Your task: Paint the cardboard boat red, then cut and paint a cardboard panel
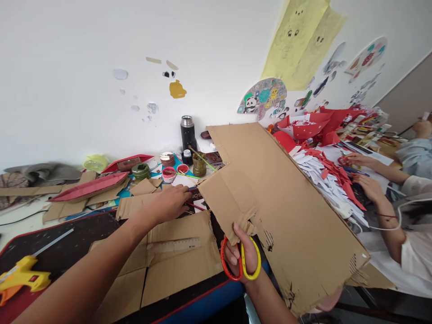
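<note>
My right hand (240,252) grips a pair of scissors (240,260) with red and yellow handles. The same hand also pinches the torn lower edge of a large brown cardboard sheet (280,198), held up tilted over the table. My left hand (168,202) reaches forward over flat cardboard pieces (175,256), its fingertips touching a thin red pencil-like stick (195,206) by the big sheet's left edge. Whether it grips the stick is unclear. A wooden ruler (173,245) lies on the flat cardboard below my left arm.
A yellow glue gun (23,276) lies at the near left. Paint pots (168,173), a brush jar (199,165) and a black flask (187,132) stand by the wall. On the right, another person's hands (366,180) work among red and white paper scraps (330,180).
</note>
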Demonstrator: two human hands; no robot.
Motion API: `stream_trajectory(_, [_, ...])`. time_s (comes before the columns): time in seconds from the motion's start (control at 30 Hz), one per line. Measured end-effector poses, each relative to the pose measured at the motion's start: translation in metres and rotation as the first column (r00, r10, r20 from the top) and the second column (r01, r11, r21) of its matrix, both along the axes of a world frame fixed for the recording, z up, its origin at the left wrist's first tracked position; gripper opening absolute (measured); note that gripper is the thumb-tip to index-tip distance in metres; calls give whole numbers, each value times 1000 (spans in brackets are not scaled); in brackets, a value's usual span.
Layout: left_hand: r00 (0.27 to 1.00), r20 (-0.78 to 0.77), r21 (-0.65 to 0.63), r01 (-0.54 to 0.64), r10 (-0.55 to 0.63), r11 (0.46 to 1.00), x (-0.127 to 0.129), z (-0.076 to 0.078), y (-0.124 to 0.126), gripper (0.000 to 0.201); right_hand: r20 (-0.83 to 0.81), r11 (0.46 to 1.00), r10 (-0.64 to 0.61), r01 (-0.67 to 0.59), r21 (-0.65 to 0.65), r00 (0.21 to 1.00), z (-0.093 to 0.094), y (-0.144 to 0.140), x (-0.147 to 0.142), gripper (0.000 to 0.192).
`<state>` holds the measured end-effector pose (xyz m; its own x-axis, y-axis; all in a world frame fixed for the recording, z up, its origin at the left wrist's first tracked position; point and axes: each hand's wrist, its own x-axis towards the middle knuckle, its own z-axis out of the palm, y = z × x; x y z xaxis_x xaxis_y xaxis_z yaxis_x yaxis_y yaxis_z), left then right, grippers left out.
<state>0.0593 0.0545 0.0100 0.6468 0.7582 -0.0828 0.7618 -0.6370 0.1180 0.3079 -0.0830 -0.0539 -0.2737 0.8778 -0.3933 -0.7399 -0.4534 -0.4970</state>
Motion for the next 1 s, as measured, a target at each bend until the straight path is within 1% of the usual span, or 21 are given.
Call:
stream_trajectory(0.1, [998,-62,-38,-28,26,999,6,3,-5,24,2,1000,0,0,0,1000,2,0,0,68])
stream_trajectory(0.23, [997,-52,-36,-52,50,998,2,9,-5,23,3,1000,-1,1,-12,1000,2,1,1,63])
stream_trajectory(0.37, [988,-47,-11,-149,148,989,-12,15,2,25,9,998,50,-50,-26,999,1,0,3,67])
stream_trajectory(0.43, [978,-37,-6,-206,206,978,-13,16,5,26,23,998,52,-51,-31,998,1,1,3,72])
stream_trajectory(0.53, [963,31,-18,-267,268,963,-3,13,10,28,66,998,56,-55,-21,996,2,3,2,77])
stream_trajectory(0.6, [958,95,-28,-268,269,963,6,10,10,29,107,999,34,-35,7,994,0,3,1,76])
stream_trajectory(0.63, [954,144,-38,-261,263,965,9,9,9,32,130,999,17,-20,25,991,-1,3,1,76])
stream_trajectory(0.67, [935,230,-72,-260,270,963,10,9,6,36,152,999,2,-8,42,988,-3,2,1,75])
stream_trajectory(0.7, [889,351,-150,-258,295,954,10,9,2,41,176,998,-10,0,57,984,-5,0,0,75])
stream_trajectory(0.73, [802,487,-266,-240,345,934,9,10,-3,46,201,997,-16,1,72,980,-8,-1,0,75])
stream_trajectory(0.77, [663,612,-419,-190,430,888,6,12,-10,54,229,996,-11,-9,85,973,-10,-2,-1,75])
stream_trajectory(0.8, [520,676,-564,-92,523,821,3,15,-17,64,263,995,5,-32,99,965,-12,-4,-2,77])
stream_trajectory(0.83, [400,690,-662,13,603,749,-1,19,-26,71,300,991,24,-61,115,954,-13,-5,-4,79])
stream_trajectory(0.87, [322,683,-712,94,656,695,-5,23,-35,75,339,986,49,-99,131,940,-13,-5,-6,80])
stream_trajectory(0.9, [278,677,-731,147,682,666,-9,27,-44,75,376,980,79,-142,143,923,-11,-6,-8,81])
stream_trajectory(0.93, [264,673,-738,167,691,654,-13,31,-53,71,410,972,109,-183,146,906,-9,-6,-11,81])
stream_trajectory(1.0, [293,671,-736,152,681,660,-21,37,-69,57,468,960,159,-247,133,869,-1,-5,-15,81])
